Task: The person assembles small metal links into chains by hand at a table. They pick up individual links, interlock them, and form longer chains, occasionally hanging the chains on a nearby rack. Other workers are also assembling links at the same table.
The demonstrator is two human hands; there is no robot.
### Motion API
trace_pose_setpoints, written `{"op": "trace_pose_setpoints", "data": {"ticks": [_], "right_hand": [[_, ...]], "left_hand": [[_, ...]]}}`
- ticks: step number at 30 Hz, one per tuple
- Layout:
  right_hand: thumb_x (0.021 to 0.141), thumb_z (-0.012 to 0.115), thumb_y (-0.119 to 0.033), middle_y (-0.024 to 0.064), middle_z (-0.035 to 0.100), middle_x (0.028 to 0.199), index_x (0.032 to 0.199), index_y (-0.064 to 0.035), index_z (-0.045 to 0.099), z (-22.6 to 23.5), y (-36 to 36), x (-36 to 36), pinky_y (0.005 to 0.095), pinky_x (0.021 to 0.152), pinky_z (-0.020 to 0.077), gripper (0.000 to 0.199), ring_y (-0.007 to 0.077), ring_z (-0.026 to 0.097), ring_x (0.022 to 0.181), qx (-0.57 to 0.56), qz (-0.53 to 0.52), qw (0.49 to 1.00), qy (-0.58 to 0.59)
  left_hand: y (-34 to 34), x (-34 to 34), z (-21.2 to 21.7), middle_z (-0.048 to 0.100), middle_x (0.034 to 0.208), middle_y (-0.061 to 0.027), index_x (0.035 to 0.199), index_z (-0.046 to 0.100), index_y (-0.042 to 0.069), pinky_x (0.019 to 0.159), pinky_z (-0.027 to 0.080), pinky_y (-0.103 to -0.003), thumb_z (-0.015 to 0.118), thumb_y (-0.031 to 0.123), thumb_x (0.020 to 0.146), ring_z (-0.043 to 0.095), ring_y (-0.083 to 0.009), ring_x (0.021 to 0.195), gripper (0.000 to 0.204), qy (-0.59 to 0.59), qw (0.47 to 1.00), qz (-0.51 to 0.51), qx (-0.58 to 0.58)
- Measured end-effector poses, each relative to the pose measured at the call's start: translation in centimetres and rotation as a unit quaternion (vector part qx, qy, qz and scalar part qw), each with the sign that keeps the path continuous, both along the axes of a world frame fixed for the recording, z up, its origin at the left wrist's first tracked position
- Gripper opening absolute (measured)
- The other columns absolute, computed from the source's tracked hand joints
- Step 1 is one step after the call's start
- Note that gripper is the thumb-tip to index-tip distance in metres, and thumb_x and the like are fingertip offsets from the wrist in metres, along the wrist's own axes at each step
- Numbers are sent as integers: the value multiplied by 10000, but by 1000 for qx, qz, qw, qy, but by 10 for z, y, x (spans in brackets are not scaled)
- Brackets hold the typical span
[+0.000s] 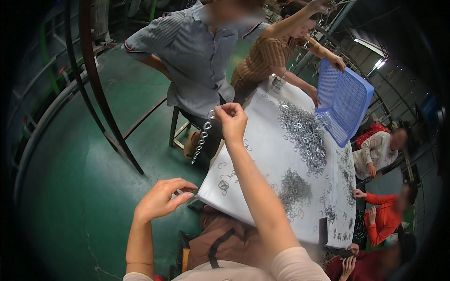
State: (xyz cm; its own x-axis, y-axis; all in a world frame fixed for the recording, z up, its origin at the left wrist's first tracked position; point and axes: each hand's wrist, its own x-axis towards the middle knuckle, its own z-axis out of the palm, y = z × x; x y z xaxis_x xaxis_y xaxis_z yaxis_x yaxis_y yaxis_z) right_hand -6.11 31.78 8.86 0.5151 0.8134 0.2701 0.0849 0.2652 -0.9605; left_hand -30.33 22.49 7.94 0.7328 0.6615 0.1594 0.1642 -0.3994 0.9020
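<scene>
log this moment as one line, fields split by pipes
right hand: holds dangling metal chain | left hand: open, near corner of white table | on table: metal link piles

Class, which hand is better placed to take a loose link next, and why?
Probably the left hand: it looks empty, near the table corner, while the right hand holds up the chain.

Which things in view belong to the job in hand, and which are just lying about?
Apparently in the job:
strand of metal links, pinched in the right hand
large pile of metal links
white-topped table
blue basket, held by a co-worker

Apparently just around:
stool
dark metal frame
</scene>
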Motion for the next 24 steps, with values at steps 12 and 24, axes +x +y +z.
{"op": "trace_pose_setpoints", "data": {"ticks": [12,24], "right_hand": [[792,699,-38,69,647,762,841,8,571,-3,6,0,229,608,513,145,122,653,669,31,-7,1000,1],[789,701,-41,53,633,750,835,-10,577,0,-4,-11,241,630,509,136,118,627,673,13,7,1000,0]], "left_hand": [[-3,1,-7,678,889,-108,993,676,11,706,500,-305,614,88,837,638,-212,783,185,-25,998,48,-22],[-3,4,-12,671,878,-104,992,664,-25,724,501,-275,587,49,846,653,-176,794,181,-50,996,67,-43]]}}
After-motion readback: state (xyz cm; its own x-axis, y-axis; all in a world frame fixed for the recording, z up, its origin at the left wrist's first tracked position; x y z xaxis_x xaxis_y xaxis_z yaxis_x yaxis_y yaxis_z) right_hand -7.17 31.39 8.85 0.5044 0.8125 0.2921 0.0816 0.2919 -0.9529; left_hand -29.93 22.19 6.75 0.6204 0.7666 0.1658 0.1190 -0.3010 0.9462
